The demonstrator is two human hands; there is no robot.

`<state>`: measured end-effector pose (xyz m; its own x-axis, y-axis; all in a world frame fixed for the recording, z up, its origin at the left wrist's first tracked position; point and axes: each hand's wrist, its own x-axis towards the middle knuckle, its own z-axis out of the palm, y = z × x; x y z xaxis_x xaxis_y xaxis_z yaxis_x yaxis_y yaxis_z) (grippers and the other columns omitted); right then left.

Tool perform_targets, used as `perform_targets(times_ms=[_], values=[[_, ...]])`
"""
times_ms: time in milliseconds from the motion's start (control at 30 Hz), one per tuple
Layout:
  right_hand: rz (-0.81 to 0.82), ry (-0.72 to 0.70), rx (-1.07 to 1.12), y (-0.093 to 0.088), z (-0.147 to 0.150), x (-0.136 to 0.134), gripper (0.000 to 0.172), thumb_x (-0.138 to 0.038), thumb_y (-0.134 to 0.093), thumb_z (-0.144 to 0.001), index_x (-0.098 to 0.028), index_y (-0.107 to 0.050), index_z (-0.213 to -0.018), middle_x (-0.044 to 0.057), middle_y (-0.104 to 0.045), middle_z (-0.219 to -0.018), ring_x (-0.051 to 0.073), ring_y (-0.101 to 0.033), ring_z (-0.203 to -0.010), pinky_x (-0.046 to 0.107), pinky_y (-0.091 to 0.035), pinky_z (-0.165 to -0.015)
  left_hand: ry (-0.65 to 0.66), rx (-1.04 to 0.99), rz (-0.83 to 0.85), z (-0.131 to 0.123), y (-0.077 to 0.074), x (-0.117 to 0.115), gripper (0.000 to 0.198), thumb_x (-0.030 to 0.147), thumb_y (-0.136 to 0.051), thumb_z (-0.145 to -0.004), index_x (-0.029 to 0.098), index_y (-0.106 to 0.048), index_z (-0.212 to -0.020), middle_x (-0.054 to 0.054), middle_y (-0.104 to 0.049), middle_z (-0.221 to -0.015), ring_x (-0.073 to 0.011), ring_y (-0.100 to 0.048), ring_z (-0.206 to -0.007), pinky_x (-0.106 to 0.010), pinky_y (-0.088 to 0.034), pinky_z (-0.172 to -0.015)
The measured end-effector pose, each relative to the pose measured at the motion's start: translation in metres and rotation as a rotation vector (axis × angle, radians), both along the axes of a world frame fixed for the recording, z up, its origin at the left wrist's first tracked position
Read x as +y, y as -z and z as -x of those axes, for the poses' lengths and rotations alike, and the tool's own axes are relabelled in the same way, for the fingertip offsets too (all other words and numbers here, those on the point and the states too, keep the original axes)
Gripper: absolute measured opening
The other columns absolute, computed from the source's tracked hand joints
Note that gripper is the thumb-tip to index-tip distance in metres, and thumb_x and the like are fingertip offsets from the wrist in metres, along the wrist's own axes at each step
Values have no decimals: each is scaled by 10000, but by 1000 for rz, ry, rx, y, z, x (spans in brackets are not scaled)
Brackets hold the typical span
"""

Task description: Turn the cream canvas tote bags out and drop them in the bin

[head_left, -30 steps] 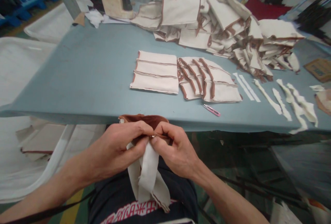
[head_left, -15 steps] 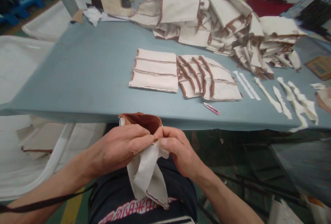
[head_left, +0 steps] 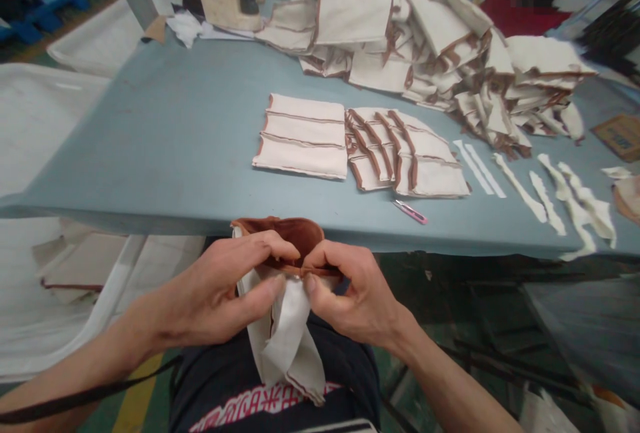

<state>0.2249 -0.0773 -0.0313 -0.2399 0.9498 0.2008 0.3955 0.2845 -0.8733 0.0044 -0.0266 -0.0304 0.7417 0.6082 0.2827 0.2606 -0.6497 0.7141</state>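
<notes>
Over my lap, just below the table's front edge, I hold a cream cloth piece with brown lining (head_left: 287, 330). My left hand (head_left: 225, 286) pinches its brown top edge from the left, thumb under and fingers over. Close beside it, my right hand (head_left: 350, 290) pinches the same edge from the right, and the two thumbs nearly touch. The brown lining bulges up behind my fingers, while the cream part hangs down between my wrists.
On the blue-grey table (head_left: 165, 146) lie two neat rows of finished cream pieces (head_left: 303, 136) (head_left: 407, 153), a pink cutter (head_left: 409, 211), white trimmed strips (head_left: 550, 196) and a big heap of pieces (head_left: 440, 40) at the back. White bins stand at the left.
My hands shifted slightly lower and to the right, regripping the brown edge. The brown lining now spreads wider behind my fingers.
</notes>
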Motion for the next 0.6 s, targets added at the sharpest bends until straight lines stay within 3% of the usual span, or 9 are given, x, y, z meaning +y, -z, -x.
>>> perform_targets(times_ms=[100,167,333,400,467,600], values=[[-167,5,-82,5,-3,-1,122,-136,-557,-843,-182,-611,-744,-24,-615,-654,97,-505,-562,233,-391,-565,84,73,76,1,-7,8,229,171,-441,-1092,226,-662,-1100,31,-770,-1018,-123,-719,-900,-206,-501,-838],[-256,16,-116,9,-3,-2,126,-133,-567,-869,-187,-621,-768,-19,-636,-662,105,-528,-571,237,-410,-575,138,119,27,-1,-6,13,287,243,-412,-1136,208,-675,-1026,11,-765,-976,-139,-711,-862,-225,-498,-799],[-303,74,-123,14,1,-3,130,-119,-569,-884,-199,-622,-795,-35,-614,-642,104,-505,-544,231,-393,-536,87,64,-443,-6,11,17,389,253,-429,-1135,188,-625,-806,-8,-648,-686,-171,-599,-607,-291,-435,-604],[-282,86,-89,16,2,-3,124,-128,-575,-887,-197,-626,-798,-33,-619,-643,106,-516,-552,232,-396,-539,51,17,-516,-5,16,17,378,234,-460,-1123,199,-594,-771,10,-598,-632,-163,-549,-556,-296,-401,-568],[-267,75,-48,19,2,-3,123,-143,-581,-904,-195,-635,-807,-27,-635,-658,108,-531,-566,235,-407,-550,40,-17,-463,-2,18,18,366,262,-483,-1124,205,-576,-774,22,-589,-628,-151,-538,-549,-288,-385,-561],[-264,-10,-16,20,-1,-2,155,-172,-575,-973,-184,-661,-845,-3,-675,-712,119,-567,-615,248,-434,-589,112,-18,-208,3,12,22,335,417,-544,-1109,196,-592,-862,15,-660,-729,-136,-587,-614,-251,-405,-589]])
